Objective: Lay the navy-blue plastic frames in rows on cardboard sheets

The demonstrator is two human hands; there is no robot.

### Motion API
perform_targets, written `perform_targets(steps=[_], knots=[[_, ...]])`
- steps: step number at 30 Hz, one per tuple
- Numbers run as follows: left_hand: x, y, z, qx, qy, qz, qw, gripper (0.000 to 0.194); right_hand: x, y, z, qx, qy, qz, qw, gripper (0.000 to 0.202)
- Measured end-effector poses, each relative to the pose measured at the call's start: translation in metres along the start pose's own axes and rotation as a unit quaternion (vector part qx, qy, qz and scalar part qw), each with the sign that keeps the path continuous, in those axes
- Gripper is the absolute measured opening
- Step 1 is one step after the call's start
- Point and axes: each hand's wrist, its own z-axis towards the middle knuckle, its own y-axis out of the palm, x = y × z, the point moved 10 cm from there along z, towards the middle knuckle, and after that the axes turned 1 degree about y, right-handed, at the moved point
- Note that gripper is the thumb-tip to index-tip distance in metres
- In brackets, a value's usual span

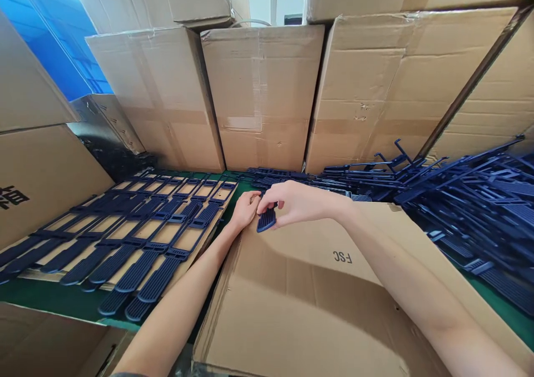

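My right hand (287, 202) is closed on a dark blue plastic part with a ribbed, paddle-shaped end (267, 220), which sticks out below the fingers. Close against it, my left hand (245, 210) has its fingers curled in at the part's far side; its grip is partly hidden. Both hands are over the far left corner of a flat cardboard box (292, 299) marked FSC. To the left, rows of similar dark blue ribbed parts (156, 279) with open rectangular frames lie on a cardboard sheet (142, 229).
A tangled heap of dark blue parts (479, 199) lies at the right, and more line the back. Tall taped cartons (262, 99) form a wall behind. Another carton (45, 177) stands at the left. Green table surface (54, 304) shows at the front left.
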Motion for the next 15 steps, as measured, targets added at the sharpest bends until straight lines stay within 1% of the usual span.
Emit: perform_targets(steps=[3, 5, 7, 9, 11, 13, 15], knots=[[-0.001, 0.002, -0.002, -0.007, 0.003, 0.005, 1.000, 0.029, 0.018, -0.005, -0.011, -0.032, 0.055, 0.099, 0.993, 0.022], [-0.001, 0.002, -0.003, -0.007, 0.002, 0.010, 1.000, 0.032, 0.034, -0.015, -0.020, -0.026, 0.090, 0.124, 0.988, 0.023], [-0.002, 0.003, -0.004, -0.006, 0.001, 0.015, 1.000, 0.033, 0.055, -0.023, -0.028, -0.010, 0.135, 0.111, 0.985, 0.024], [-0.002, 0.003, -0.004, -0.006, 0.000, 0.019, 1.000, 0.035, 0.077, -0.023, -0.032, 0.006, 0.185, 0.064, 0.981, 0.020], [-0.003, 0.002, -0.004, -0.006, -0.001, 0.021, 1.000, 0.035, 0.090, -0.013, -0.028, 0.013, 0.207, 0.008, 0.978, 0.014], [-0.002, 0.002, -0.004, -0.006, -0.001, 0.021, 1.000, 0.035, 0.096, 0.005, -0.017, 0.023, 0.211, -0.042, 0.976, 0.012], [-0.002, 0.002, -0.003, -0.006, -0.001, 0.017, 1.000, 0.034, 0.097, 0.027, -0.005, 0.038, 0.226, -0.105, 0.968, 0.018]])
